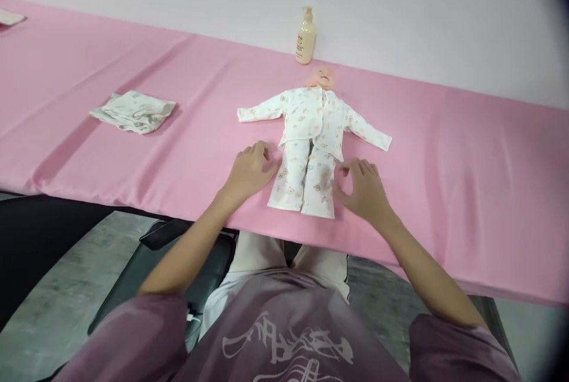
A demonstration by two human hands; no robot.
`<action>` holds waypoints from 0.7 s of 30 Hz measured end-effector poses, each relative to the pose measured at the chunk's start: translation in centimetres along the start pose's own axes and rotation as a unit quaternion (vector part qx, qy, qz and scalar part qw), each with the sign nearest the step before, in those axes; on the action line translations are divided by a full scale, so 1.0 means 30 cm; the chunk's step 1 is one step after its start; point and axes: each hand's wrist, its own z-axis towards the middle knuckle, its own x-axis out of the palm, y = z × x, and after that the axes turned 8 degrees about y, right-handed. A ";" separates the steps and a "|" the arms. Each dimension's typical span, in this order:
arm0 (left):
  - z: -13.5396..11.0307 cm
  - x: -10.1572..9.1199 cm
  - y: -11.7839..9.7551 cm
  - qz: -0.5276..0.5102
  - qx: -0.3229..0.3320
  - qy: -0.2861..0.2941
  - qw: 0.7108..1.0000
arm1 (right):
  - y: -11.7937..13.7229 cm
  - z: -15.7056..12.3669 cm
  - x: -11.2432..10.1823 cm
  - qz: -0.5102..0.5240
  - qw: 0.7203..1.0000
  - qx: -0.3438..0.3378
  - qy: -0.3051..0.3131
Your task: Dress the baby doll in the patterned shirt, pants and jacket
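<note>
A baby doll [326, 76] lies on its back, dressed in a white patterned baby jacket [304, 112] with both sleeves spread outward. Matching baby trousers [291, 177] cover its legs, and the jacket hem overlaps their top. Beside the trousers' left edge is my left hand [252, 169], its fingers bent and the thumb apart, holding nothing. My right hand [362, 186] is at the other trouser edge, just under the jacket's corner. Its thumb and forefinger curve with a gap between them; whether the fingertips touch the cloth I cannot tell.
A pump bottle [305, 38] stands behind the doll's head against the white wall. To the left lies a folded patterned cloth [136, 112] on the pink table cover [213, 150]. Part of another pale item [9, 17] shows at the far left. Below the table is a dark chair [128, 293].
</note>
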 end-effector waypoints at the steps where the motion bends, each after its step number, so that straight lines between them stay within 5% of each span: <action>1: -0.043 0.004 -0.024 -0.004 -0.003 -0.012 1.000 | 0.061 -0.038 0.002 0.007 1.000 -0.022 0.010; 7: -0.244 0.118 -0.154 -0.052 0.001 -0.045 0.998 | 0.308 -0.171 0.123 -0.008 0.999 -0.034 0.002; 12: -0.319 0.140 -0.139 -0.052 0.044 -0.020 0.997 | 0.328 -0.162 0.206 -0.018 0.999 0.028 -0.039; 21: -0.339 0.136 -0.110 -0.033 0.052 -0.006 0.998 | 0.346 -0.174 0.224 -0.047 0.996 0.034 -0.070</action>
